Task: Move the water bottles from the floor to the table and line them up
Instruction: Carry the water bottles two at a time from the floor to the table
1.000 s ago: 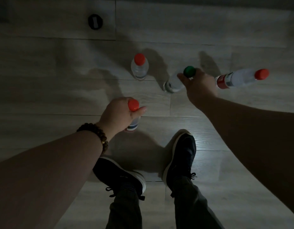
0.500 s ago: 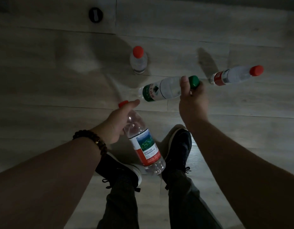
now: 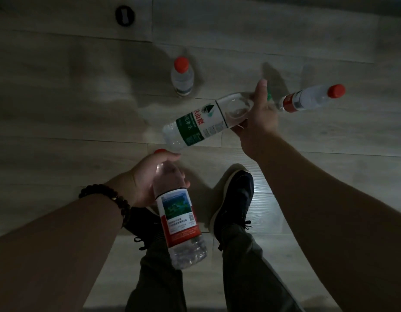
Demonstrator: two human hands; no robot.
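Note:
My left hand [image 3: 147,176] grips the neck of a red-capped water bottle [image 3: 181,221] with a red and white label, lifted off the floor with its base swung toward me. My right hand [image 3: 255,118] holds a green-labelled bottle [image 3: 195,124] by its neck, tilted with the base pointing left; its green cap is mostly hidden behind my fingers. A third bottle [image 3: 182,78] with a red cap stands upright on the floor farther out. A fourth red-capped bottle [image 3: 312,99] shows to the right behind my right hand, leaning to the right. No table is in view.
The floor [image 3: 60,109] is pale wood planks in dim light. My two dark shoes [image 3: 235,199] stand below the bottles. A round black fitting [image 3: 125,15] sits in the floor at the top left.
Both hands have lifted their bottles from upright on the floor and drawn them toward me, the bases swinging up and out. The two other bottles have not moved.

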